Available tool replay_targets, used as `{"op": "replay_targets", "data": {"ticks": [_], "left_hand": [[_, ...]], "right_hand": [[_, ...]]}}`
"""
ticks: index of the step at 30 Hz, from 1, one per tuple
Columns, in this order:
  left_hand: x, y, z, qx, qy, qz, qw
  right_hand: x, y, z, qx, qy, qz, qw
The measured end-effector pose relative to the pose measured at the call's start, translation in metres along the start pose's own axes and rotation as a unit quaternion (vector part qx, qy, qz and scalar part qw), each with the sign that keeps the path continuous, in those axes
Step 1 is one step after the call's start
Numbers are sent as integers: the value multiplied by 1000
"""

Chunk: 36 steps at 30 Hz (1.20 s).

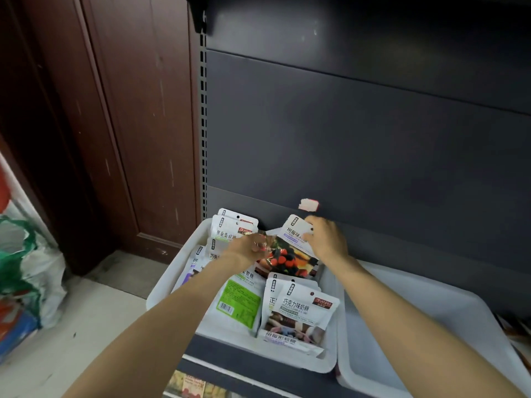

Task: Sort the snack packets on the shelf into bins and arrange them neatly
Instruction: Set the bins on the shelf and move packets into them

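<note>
raspberry packet being held at both ends over the back of the left bin.

the raspberry packet (pixel 290 254) is being held tilted at the rear of the left bin (pixel 163 282), its long axis running from the white header at upper right down to the printed fruit end at lower left. the header is being pinched by the right hand (pixel 326 239), fingers curled over the top edge, while the clear lower corner is being gripped by the left hand (pixel 248 248). both forearms are being stretched forward, the hands close together on either side of the packet. other packets are lying just below and beside it in the same bin; the right bin (pixel 431 311) is sitting beside it with no packets showing. the right bin is judged nearer to the right hand, should the packet be destined there.
</note>
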<state>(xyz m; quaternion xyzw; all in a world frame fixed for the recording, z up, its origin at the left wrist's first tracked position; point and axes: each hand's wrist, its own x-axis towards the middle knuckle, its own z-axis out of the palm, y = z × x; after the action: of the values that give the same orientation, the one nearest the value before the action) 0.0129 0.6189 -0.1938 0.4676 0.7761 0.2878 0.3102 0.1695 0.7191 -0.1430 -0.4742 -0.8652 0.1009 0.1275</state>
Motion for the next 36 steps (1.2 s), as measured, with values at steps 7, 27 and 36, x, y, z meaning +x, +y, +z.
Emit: {"op": "replay_targets", "data": {"ticks": [7, 27, 36], "left_hand": [[-10, -7, 3, 68, 49, 14, 996], [-78, 50, 19, 201, 169, 160, 952], [-94, 154, 126, 146, 101, 266, 947]], "right_hand": [[-6, 5, -14, -28, 127, 6, 992], [-79, 28, -16, 71, 37, -25, 997], [-167, 152, -66, 64, 88, 58, 992]]}}
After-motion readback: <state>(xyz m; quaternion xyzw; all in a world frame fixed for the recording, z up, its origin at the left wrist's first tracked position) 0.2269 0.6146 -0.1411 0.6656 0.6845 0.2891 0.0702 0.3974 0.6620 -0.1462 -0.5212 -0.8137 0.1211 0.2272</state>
